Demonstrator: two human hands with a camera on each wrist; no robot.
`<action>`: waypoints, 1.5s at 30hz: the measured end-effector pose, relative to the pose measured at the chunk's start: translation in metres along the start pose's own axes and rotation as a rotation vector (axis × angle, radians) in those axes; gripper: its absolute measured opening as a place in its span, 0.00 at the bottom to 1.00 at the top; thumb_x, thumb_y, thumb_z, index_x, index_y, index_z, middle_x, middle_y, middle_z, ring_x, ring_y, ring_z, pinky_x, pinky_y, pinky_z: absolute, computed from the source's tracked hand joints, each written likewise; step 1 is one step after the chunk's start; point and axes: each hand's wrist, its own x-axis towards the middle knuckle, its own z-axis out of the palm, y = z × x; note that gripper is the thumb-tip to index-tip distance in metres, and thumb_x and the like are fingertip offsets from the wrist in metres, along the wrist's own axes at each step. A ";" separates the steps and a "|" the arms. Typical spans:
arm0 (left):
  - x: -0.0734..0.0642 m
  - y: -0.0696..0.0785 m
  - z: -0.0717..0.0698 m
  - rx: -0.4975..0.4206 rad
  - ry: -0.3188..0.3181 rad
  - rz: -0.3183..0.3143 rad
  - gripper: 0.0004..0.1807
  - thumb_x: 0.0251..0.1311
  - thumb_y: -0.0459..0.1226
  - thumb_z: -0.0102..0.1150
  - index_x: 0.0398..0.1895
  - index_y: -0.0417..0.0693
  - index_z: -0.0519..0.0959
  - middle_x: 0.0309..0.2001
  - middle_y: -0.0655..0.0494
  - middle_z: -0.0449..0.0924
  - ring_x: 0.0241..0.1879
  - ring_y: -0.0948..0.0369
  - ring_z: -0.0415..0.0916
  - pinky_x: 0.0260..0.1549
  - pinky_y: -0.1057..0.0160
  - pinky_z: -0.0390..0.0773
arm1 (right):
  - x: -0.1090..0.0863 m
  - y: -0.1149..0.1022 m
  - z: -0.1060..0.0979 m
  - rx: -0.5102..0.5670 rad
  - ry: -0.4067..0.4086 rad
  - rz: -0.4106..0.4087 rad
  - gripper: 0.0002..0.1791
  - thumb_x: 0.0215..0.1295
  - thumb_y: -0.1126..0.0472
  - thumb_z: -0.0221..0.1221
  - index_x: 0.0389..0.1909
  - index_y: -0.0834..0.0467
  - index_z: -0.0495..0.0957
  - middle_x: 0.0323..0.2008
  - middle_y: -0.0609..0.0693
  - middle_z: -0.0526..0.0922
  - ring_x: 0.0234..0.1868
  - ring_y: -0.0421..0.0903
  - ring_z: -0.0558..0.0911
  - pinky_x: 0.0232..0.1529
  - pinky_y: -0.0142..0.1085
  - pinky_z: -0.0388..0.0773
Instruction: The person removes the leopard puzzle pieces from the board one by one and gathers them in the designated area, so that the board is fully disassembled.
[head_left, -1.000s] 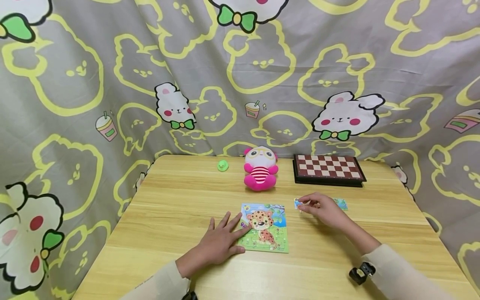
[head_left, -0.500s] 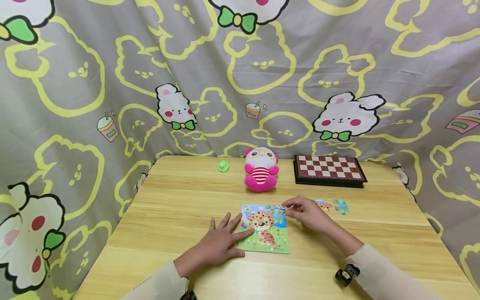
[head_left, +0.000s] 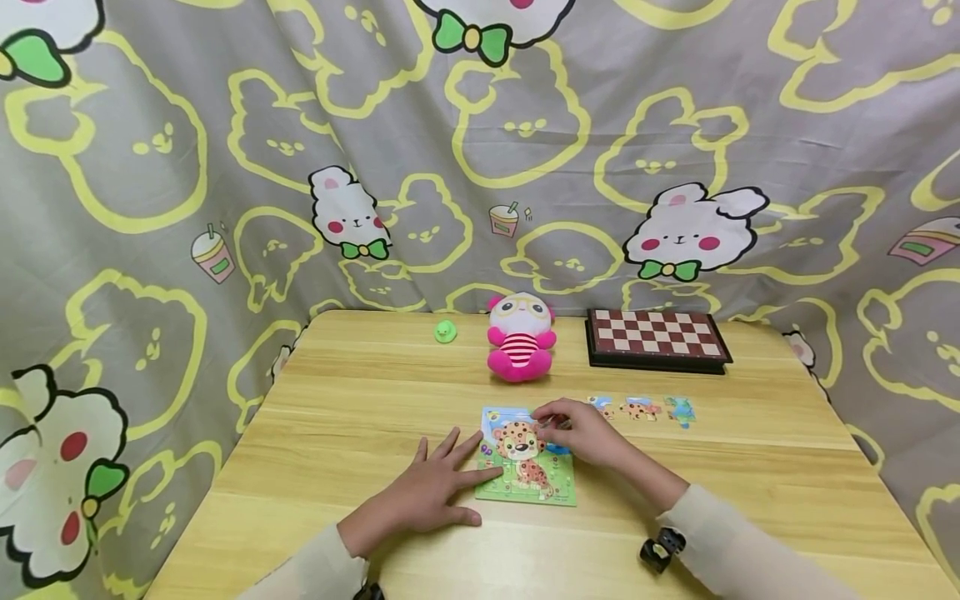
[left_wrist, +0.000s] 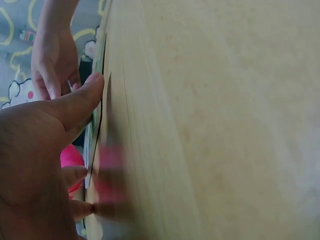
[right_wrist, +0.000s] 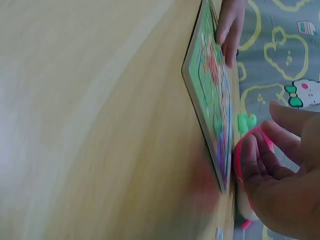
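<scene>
A square jigsaw puzzle (head_left: 525,483) with a spotted leopard cub lies on the table in the head view. My left hand (head_left: 435,492) is spread at its left side, fingertips resting on the edge and thumb on the wood. Above the puzzle's upper right corner, my right hand (head_left: 585,432) has thumb and fingers drawn together. Between them a thin pale edge, like a puzzle piece (left_wrist: 70,86), shows in the left wrist view; my fingers mostly hide it. Right of the puzzle lie three loose pieces: one blue (head_left: 601,405), one spotted orange (head_left: 640,409), one blue-green (head_left: 682,412).
Behind the puzzle sits a pink and white panda plush (head_left: 521,337). A small green duck (head_left: 446,332) stands to its left. A checkered game box (head_left: 658,337) lies at the back right of the wooden table (head_left: 315,450). A patterned curtain (head_left: 420,125) hangs behind.
My right hand has moved left from the loose pieces to the puzzle's upper right corner, uncovering the pieces. My left hand has shifted only slightly at the puzzle's left side.
</scene>
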 end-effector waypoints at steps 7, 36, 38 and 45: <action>0.000 -0.001 0.001 0.007 -0.019 0.004 0.38 0.64 0.68 0.53 0.78 0.83 0.59 0.84 0.52 0.42 0.80 0.35 0.39 0.63 0.17 0.50 | 0.004 -0.006 0.022 0.025 -0.037 -0.010 0.14 0.71 0.61 0.65 0.54 0.61 0.84 0.39 0.46 0.84 0.41 0.44 0.81 0.42 0.34 0.79; 0.001 0.001 -0.002 -0.015 0.005 -0.021 0.27 0.76 0.56 0.49 0.76 0.82 0.64 0.84 0.53 0.44 0.81 0.37 0.39 0.64 0.18 0.49 | 0.015 -0.013 0.055 -0.109 0.041 -0.012 0.23 0.59 0.62 0.74 0.55 0.60 0.84 0.36 0.49 0.78 0.30 0.40 0.74 0.33 0.33 0.73; 0.001 0.001 -0.003 -0.018 0.005 -0.023 0.27 0.76 0.55 0.49 0.76 0.81 0.64 0.84 0.53 0.44 0.81 0.37 0.39 0.64 0.18 0.48 | 0.016 -0.014 0.055 -0.145 0.035 -0.012 0.24 0.58 0.60 0.75 0.56 0.59 0.84 0.38 0.48 0.78 0.32 0.40 0.74 0.36 0.35 0.73; 0.000 0.001 -0.002 -0.022 0.006 -0.027 0.27 0.76 0.55 0.50 0.76 0.81 0.64 0.84 0.53 0.44 0.81 0.37 0.38 0.64 0.18 0.48 | 0.019 -0.020 0.058 -0.202 -0.001 -0.002 0.17 0.57 0.61 0.76 0.47 0.54 0.85 0.42 0.48 0.79 0.44 0.44 0.76 0.50 0.46 0.77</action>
